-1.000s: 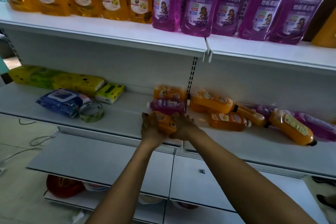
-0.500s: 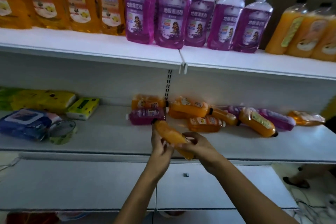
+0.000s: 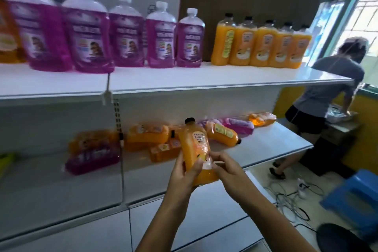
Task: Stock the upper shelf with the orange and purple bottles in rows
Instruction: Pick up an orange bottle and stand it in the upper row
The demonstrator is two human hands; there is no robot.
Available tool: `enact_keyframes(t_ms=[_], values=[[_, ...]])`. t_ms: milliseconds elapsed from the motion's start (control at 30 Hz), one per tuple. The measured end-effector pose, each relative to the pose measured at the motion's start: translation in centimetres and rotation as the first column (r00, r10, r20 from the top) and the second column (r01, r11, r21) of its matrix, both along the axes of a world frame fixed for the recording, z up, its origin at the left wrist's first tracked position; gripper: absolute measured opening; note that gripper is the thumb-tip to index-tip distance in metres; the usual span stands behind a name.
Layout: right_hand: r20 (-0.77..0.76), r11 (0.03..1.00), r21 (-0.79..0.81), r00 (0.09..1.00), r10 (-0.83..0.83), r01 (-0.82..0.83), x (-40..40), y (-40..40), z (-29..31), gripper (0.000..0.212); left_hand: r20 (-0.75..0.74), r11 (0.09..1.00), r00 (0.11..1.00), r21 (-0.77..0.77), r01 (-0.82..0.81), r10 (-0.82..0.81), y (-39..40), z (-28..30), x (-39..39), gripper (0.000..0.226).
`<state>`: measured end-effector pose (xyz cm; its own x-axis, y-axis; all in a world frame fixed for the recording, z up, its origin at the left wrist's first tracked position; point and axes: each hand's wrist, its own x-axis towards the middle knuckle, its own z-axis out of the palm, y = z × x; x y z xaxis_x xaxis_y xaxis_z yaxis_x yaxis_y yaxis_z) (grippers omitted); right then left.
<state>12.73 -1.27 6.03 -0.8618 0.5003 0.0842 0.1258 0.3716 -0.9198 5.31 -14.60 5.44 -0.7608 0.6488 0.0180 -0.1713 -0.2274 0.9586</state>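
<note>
An orange bottle point(image 3: 195, 145) with a black cap stands nearly upright in front of the middle shelf, held by both hands. My left hand point(image 3: 184, 172) grips its lower body from the left. My right hand point(image 3: 223, 166) pinches its lower right side. On the upper shelf point(image 3: 163, 80) stand a row of purple bottles point(image 3: 126, 37) and, to their right, a row of orange bottles point(image 3: 261, 45). More orange bottles point(image 3: 147, 136) and purple bottles point(image 3: 238, 126) lie on their sides on the middle shelf point(image 3: 266, 145).
A person point(image 3: 327, 98) in a grey shirt bends over a desk at the right. A blue stool point(image 3: 356, 196) and loose cables point(image 3: 294, 196) are on the floor at the lower right. A lower shelf point(image 3: 81, 231) juts out below my arms.
The orange bottle has been lifted off the middle shelf and turned from lying to nearly upright in both hands. The view has swung up and to the right.
</note>
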Motion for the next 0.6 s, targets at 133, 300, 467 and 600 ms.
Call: enact_keyframes(t_ms=[133,300,467,600], values=[[-0.062,0.998,0.018,0.996,0.058,-0.057,3.0,3.2,1.3,0.026,-0.087,0.996,0.995,-0.076,0.047,-0.054,3.0,1.0,1.5,0.068],[-0.186,0.999,-0.009,0.981,0.048,-0.05,6.2,8.5,4.7,0.065,-0.182,0.983,0.968,-0.094,0.159,-0.174,7.6,3.4,4.1,0.07],[-0.255,0.992,0.091,0.961,0.104,-0.083,9.1,13.8,9.5,0.08,-0.335,0.968,0.91,-0.131,0.214,-0.247,11.6,7.2,6.2,0.057],[-0.341,0.96,0.253,0.917,0.205,-0.12,10.3,17.0,13.1,0.096,-0.536,0.969,0.807,-0.13,0.21,-0.247,14.5,10.5,7.1,0.078]])
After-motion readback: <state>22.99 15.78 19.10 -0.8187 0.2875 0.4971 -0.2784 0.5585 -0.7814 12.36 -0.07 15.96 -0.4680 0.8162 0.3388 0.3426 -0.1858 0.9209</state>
